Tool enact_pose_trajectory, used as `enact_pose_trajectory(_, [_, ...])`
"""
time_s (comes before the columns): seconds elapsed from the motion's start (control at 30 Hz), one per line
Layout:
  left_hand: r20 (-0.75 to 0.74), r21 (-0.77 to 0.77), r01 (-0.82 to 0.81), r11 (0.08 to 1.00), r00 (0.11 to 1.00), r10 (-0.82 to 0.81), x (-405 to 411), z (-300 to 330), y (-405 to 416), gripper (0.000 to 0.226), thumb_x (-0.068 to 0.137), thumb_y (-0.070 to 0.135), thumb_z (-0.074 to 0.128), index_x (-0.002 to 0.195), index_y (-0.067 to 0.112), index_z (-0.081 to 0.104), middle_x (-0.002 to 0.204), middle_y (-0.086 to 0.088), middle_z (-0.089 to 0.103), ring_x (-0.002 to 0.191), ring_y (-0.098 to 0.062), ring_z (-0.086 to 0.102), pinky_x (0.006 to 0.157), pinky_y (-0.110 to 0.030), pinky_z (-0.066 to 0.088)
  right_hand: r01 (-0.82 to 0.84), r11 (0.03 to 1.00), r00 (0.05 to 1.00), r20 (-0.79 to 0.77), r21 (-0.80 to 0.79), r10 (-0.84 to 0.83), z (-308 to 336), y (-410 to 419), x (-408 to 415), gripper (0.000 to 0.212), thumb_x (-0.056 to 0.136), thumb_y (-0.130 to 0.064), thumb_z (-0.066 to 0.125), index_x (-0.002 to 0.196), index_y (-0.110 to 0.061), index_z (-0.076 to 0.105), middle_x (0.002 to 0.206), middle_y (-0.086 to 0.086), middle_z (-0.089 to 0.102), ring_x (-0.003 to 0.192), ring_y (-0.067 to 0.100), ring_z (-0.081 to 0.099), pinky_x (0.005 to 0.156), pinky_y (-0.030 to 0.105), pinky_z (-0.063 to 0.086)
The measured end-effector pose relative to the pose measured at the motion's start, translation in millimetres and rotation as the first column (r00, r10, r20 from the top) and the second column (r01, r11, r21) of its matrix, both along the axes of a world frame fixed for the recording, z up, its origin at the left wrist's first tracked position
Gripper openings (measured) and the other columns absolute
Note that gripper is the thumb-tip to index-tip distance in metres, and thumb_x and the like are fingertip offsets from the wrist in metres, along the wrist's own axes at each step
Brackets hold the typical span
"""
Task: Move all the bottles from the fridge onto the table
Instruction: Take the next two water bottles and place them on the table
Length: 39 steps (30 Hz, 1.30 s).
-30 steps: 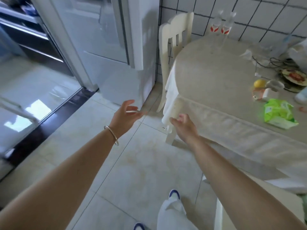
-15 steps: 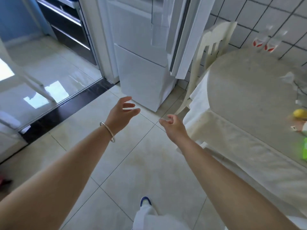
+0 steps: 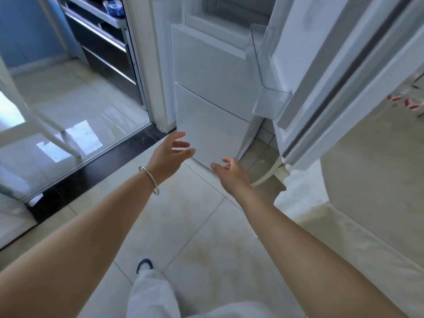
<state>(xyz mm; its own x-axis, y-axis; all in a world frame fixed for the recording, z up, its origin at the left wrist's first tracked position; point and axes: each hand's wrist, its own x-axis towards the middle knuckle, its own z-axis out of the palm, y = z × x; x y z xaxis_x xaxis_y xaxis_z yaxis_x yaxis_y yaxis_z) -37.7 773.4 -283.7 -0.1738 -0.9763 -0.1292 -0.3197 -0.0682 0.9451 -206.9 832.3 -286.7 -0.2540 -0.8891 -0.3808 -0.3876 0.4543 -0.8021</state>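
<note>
Bottles showed only at the far right edge, as blurred clear shapes with red-and-white labels, standing at the back of the counter and partly hidden behind the open fridge door. They were well apart from both hands, beyond the door. The left grip hung in the air before the fridge, fingers spread and loosely curved, holding nothing; a thin metal bangle ringed its wrist. The right grip hovered just beside it, lower, fingers half curled with a gap between them, also empty. Neither hand touched the fridge.

The fridge was glossy white, with flat lower drawer fronts closed and the upper compartment open; what lay inside could not be made out. A clear plastic door shelf jutted from the door's inner side, which carried a dark rubber seal. The counter was rounded and covered in pale cloth that draped over its edge. A white chair leg showed under the door. Pale glossy tiles formed the floor, crossed by a dark threshold strip. A blue-toed shoe and a white trouser leg stood below.
</note>
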Motion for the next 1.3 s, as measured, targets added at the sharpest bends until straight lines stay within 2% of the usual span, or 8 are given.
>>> enact_pose_trajectory(0.33, [0.021,-0.003,0.146,0.989,0.989,-0.146,76,34,-203,0.05,0.086,0.023,0.066,0.131,0.018,0.045,0.114,-0.001,0.061,0.094,-0.015,0.061,0.084,-0.033,0.05,0.152,0.987,0.988,0.032,-0.045,-0.151,26,-172,83,0.056,0.091,-0.041,0.052,0.138,-0.016,0.038,0.133,0.006,0.049,0.1,0.015,0.045,0.084,0.027,0.032])
enact_pose_trajectory(0.43, [-0.029,0.007,0.213,0.977,0.977,-0.213,78,43,-251,0.049,0.087,0.017,0.064,0.132,0.016,0.044,0.11,-0.002,0.059,0.083,-0.006,0.059,0.072,-0.023,0.049,0.152,0.984,0.987,-0.031,-0.096,-0.155,31,-217,94,0.057,0.09,-0.041,0.053,0.138,-0.015,0.038,0.134,0.007,0.05,0.109,0.019,0.051,0.085,0.028,0.034])
enact_pose_trajectory(0.53, [-0.027,0.003,0.24,0.971,0.971,-0.24,76,42,-298,0.047,0.086,0.02,0.065,0.129,0.019,0.046,0.11,-0.001,0.061,0.086,-0.012,0.062,0.078,-0.03,0.049,0.158,0.976,0.982,-0.084,-0.149,-0.172,39,-266,97,0.056,0.09,-0.042,0.055,0.138,-0.016,0.039,0.135,0.006,0.05,0.119,0.022,0.051,0.088,0.028,0.036])
enact_pose_trajectory(0.6, [-0.013,0.005,0.257,0.966,0.966,-0.257,71,42,-332,0.047,0.086,0.021,0.065,0.129,0.021,0.046,0.11,0.0,0.061,0.09,-0.014,0.062,0.084,-0.032,0.049,0.18,0.969,0.977,-0.086,-0.172,-0.196,45,-303,94,0.055,0.09,-0.041,0.055,0.136,-0.016,0.04,0.134,0.006,0.051,0.119,0.022,0.052,0.087,0.026,0.035])
enact_pose_trajectory(0.7, [-0.061,0.001,0.296,0.955,0.953,-0.295,53,48,-385,0.047,0.087,0.017,0.064,0.13,0.019,0.045,0.11,-0.001,0.058,0.086,-0.009,0.06,0.079,-0.028,0.047,0.182,0.961,0.972,-0.107,-0.208,-0.207,53,-363,84,0.054,0.089,-0.041,0.057,0.135,-0.016,0.041,0.133,0.006,0.052,0.119,0.021,0.053,0.091,0.028,0.038])
enact_pose_trajectory(0.87, [-0.126,-0.037,0.252,0.967,0.959,-0.255,19,69,-480,0.043,0.079,0.026,0.072,0.115,0.034,0.049,0.107,0.003,0.061,0.086,-0.014,0.06,0.08,-0.036,0.046,0.206,0.941,0.967,-0.095,-0.267,-0.238,69,-461,55,0.053,0.09,-0.038,0.056,0.136,-0.015,0.041,0.133,0.007,0.054,0.118,0.023,0.054,0.089,0.026,0.036])
enact_pose_trajectory(1.03, [-0.154,-0.104,0.289,0.952,0.941,-0.302,-15,97,-549,0.043,0.087,0.018,0.065,0.126,0.023,0.048,0.106,0.004,0.06,0.084,-0.005,0.058,0.072,-0.024,0.044,0.237,0.92,0.956,-0.096,-0.311,-0.279,90,-526,24,0.052,0.091,-0.039,0.054,0.136,-0.016,0.041,0.132,0.005,0.053,0.117,0.022,0.053,0.089,0.027,0.038])
enact_pose_trajectory(1.3, [-0.136,-0.237,0.372,0.898,0.902,-0.409,-83,140,-660,0.041,0.088,0.01,0.062,0.126,0.015,0.048,0.092,0.009,0.057,0.077,-0.004,0.055,0.069,-0.026,0.042,0.313,0.845,0.908,-0.125,-0.435,-0.401,135,-617,-32,0.049,0.09,-0.036,0.057,0.134,-0.017,0.045,0.127,0.003,0.055,0.113,0.02,0.055,0.087,0.027,0.039])
